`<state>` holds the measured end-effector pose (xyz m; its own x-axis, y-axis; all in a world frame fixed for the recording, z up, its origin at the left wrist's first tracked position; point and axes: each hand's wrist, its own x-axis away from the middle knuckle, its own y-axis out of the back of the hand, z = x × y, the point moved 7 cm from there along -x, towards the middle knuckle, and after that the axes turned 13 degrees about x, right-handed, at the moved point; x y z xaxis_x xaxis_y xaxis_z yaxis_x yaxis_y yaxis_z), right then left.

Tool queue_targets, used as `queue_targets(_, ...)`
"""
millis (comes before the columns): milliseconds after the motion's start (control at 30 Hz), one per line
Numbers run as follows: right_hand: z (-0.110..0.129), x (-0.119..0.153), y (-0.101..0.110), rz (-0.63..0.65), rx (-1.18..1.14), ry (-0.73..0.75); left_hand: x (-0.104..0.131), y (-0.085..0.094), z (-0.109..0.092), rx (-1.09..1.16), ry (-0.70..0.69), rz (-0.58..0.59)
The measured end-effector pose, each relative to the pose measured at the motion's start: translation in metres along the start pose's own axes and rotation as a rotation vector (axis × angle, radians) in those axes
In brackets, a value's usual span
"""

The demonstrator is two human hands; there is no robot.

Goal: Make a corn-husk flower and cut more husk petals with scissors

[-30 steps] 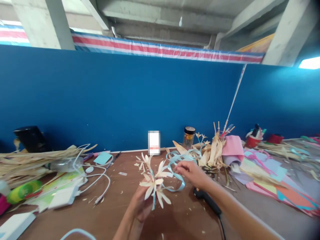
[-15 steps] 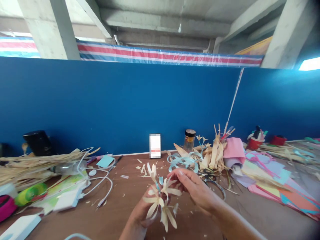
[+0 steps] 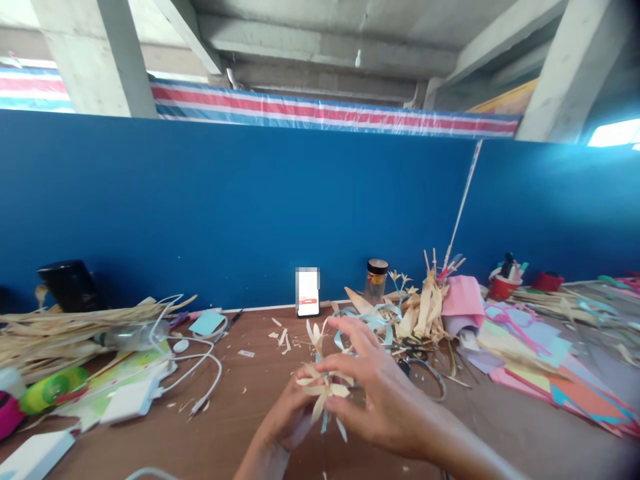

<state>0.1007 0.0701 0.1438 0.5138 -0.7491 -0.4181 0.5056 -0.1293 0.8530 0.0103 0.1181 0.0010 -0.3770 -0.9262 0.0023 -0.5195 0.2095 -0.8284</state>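
A spray of cream husk flowers (image 3: 320,392) with pale blue stem wrapping is held in my left hand (image 3: 287,417), whose fingers curl behind it and are partly hidden. My right hand (image 3: 373,383) reaches over the spray from the right with fingers spread. Its index fingertip is by the upper narrow bloom (image 3: 315,335), and its thumb touches or nearly touches a petal of the middle flower. The right palm and fingers cover part of the spray.
A phone (image 3: 308,293) leans on the blue partition (image 3: 250,213). Behind my right hand are blue ribbon (image 3: 387,319), a lidded jar (image 3: 376,281), scissors (image 3: 415,347) and a husk bundle (image 3: 425,312). Coloured paper (image 3: 565,380) lies right; white cables (image 3: 217,373) and husk strips (image 3: 120,319) lie left.
My right hand has moved left over the flowers and spread its fingers. The spray has turned, so the lower blooms that faced me are now mostly hidden. The view has shifted slightly.
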Motion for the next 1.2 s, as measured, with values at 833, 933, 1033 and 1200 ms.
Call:
queue_targets(833,-0.045,-0.008,0.01,0.043,-0.084,-0.278,0.003,-0.015,0.0,-0.056,-0.014,-0.038)
queue_targets(933,-0.046,-0.008,0.001,0.085,-0.034,-0.258,0.004,-0.018,0.001,-0.055,-0.012,-0.01)
queue_targets(1033,-0.051,-0.01,-0.004,0.096,0.02,-0.248,0.004,-0.017,0.004,-0.055,-0.001,0.034)
queue_targets(1200,-0.057,-0.016,-0.005,0.091,-0.021,-0.244,0.002,-0.006,0.011,-0.06,0.044,0.05)
